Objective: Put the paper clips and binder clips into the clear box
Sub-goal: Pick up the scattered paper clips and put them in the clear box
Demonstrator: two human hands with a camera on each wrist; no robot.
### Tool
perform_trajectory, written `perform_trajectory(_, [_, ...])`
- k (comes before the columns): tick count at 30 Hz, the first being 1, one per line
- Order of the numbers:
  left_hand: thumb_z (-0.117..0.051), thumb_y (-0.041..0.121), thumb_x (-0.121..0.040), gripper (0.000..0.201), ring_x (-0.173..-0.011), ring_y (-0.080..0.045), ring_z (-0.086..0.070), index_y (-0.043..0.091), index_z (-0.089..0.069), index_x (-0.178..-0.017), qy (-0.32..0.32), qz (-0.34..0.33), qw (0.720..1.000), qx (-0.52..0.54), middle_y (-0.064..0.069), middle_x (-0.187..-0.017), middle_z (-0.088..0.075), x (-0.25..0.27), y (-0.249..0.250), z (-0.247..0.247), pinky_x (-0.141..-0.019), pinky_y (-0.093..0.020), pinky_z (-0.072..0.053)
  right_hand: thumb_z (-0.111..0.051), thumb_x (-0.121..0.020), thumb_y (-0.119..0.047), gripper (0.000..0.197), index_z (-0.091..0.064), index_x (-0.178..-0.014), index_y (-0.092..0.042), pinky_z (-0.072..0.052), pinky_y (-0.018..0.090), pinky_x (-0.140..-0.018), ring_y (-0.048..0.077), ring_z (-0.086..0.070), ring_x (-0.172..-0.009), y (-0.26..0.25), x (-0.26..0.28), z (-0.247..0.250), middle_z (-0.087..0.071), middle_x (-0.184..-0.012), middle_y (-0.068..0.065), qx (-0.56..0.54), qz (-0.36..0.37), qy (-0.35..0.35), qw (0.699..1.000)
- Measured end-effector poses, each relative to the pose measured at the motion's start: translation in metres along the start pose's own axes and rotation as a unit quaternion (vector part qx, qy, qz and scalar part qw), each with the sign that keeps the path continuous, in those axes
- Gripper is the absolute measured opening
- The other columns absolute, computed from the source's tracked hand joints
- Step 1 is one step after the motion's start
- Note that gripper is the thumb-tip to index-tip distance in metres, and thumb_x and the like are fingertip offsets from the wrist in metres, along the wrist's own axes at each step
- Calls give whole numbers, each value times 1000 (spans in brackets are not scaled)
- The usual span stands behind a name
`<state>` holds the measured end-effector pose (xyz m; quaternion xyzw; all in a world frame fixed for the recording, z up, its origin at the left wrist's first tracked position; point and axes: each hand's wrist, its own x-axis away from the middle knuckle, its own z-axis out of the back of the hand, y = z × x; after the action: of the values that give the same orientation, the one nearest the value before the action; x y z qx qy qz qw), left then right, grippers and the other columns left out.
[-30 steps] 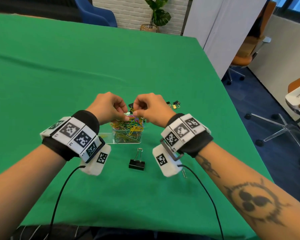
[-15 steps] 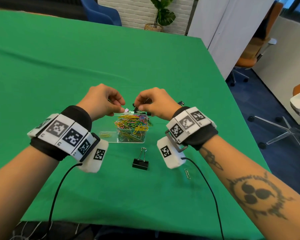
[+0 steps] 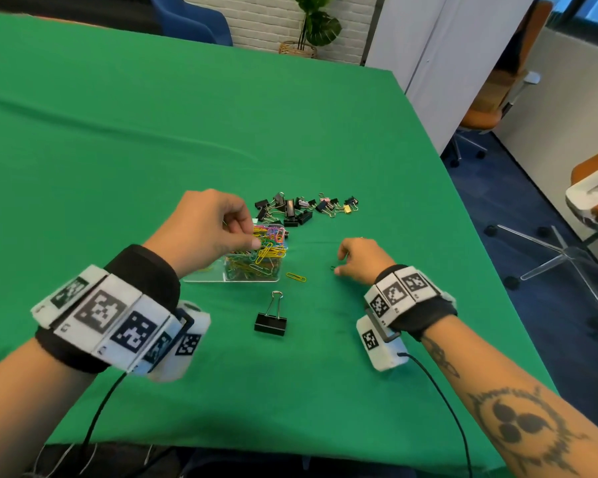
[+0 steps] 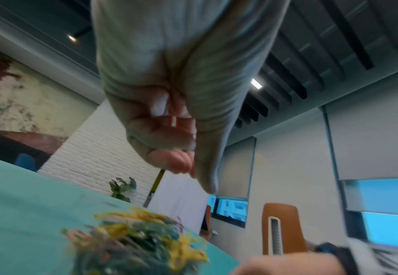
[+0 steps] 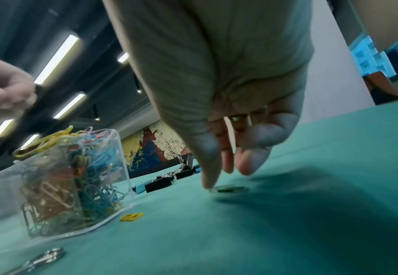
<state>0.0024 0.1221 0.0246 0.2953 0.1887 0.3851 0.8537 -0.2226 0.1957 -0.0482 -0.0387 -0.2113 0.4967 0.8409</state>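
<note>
The clear box [image 3: 252,270] [image 5: 59,186] stands mid-table, heaped with coloured paper clips [image 3: 268,244] [image 4: 141,240]. My left hand [image 3: 218,229] hovers over the heap with fingers curled and thumb against forefinger; a small silvery piece [image 4: 173,121] shows inside its curl. My right hand [image 3: 359,258] is down on the cloth right of the box, fingers [image 5: 249,163] spread and bent, thumb tip touching a small dark clip [image 3: 332,269] [image 5: 228,189]. A yellow paper clip [image 3: 296,277] [image 5: 131,217] lies by the box. A large black binder clip [image 3: 270,320] sits in front.
A pile of black and coloured binder clips [image 3: 301,207] lies just behind the box. The green tablecloth [image 3: 118,150] ends at the right edge, with office chairs [image 3: 491,108] on the floor beyond. Cables trail from both wrist cameras toward me.
My right hand has left the spot above the box and dropped right onto the cloth beside a small clip. The left hand stays over the heap. A yellow paper clip now lies beside the box.
</note>
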Motion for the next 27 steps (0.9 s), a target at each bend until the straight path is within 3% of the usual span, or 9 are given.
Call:
perform_trajectory(5, [-76, 25, -72, 17, -54, -1, -47, 15, -63, -69, -119, -28, 991, -60, 9, -59, -55, 10, 12, -28, -53, -4, -38, -55, -88, -6, 19, -61, -104, 3, -51, 37, -91, 28, -62, -100, -4, -10, -7, -64, -110, 16, -3, -31, -32, 999])
perform_trajectory(7, [-75, 29, -72, 18, -56, -4, -48, 15, -63, -71, -104, -19, 993, -58, 8, -63, -56, 11, 9, -23, -61, -4, -37, -53, -89, -6, 19, -61, -104, 2, -49, 31, -89, 24, -60, -97, -9, -9, -7, -64, -108, 12, -13, -13, -45, 999])
perform_trajectory(9, [-78, 32, -66, 26, -60, -11, -48, 16, -62, -80, -47, -5, 998, -38, 6, -71, -56, 11, 2, -13, -65, -17, -40, -56, -88, -7, 19, -59, -105, 0, -44, 24, -84, 18, -53, -91, -20, -3, -8, -58, -99, 6, -47, 33, -53, 997])
perform_trajectory(11, [-82, 37, -56, 47, -67, -15, -48, 20, -58, -93, 32, -3, 999, -31, 5, -80, -50, 11, -11, -5, -64, -26, -42, -60, -86, -8, 23, -58, -108, -3, -44, 27, -85, 17, -51, -90, -34, 2, -13, -55, -96, 5, -75, 77, -57, 993])
perform_trajectory(12, [-84, 39, -51, 60, -75, -17, -48, 21, -56, -101, 57, 0, 998, -41, 4, -86, -47, 11, -18, -2, -70, -31, -45, -61, -85, -9, 24, -57, -109, -5, -46, 29, -88, 18, -52, -91, -40, 2, -16, -57, -99, 7, -69, 89, -58, 992])
perform_trajectory(14, [-84, 46, -45, 86, -99, -23, -46, 23, -48, -119, 56, 11, 993, -100, -3, -103, -45, 11, -31, 0, -89, -40, -44, -59, -86, -8, 23, -57, -109, -6, -48, 35, -89, 25, -58, -97, -47, 1, -24, -61, -108, 11, -24, 103, -54, 993])
perform_trajectory(17, [-82, 55, -42, 105, -118, -27, -36, 29, -37, -133, 16, 37, 974, -221, -9, -124, -41, 10, -48, 3, -94, -46, -37, -57, -88, -11, 20, -58, -106, -4, -50, 37, -87, 29, -59, -100, -51, -1, -27, -62, -112, 14, 42, 102, -46, 993])
perform_trajectory(21, [-80, 57, -47, 102, -123, -25, -37, 31, -35, -134, -49, 75, 967, -239, -5, -131, -44, 5, -62, 2, -96, -46, -35, -54, -90, -13, 17, -57, -101, -1, -48, 35, -86, 26, -56, -92, -52, -5, -26, -62, -113, 17, 65, 92, -76, 991])
perform_trajectory(27, [-75, 61, -51, 100, -123, -23, -40, 28, -33, -135, -41, 62, 972, -223, -2, -132, -45, 3, -65, -8, -97, -46, -35, -48, -91, -7, 4, -47, -88, -8, -48, 36, -85, 26, -55, -92, -43, 3, -23, -56, -100, 12, 11, 71, -41, 997])
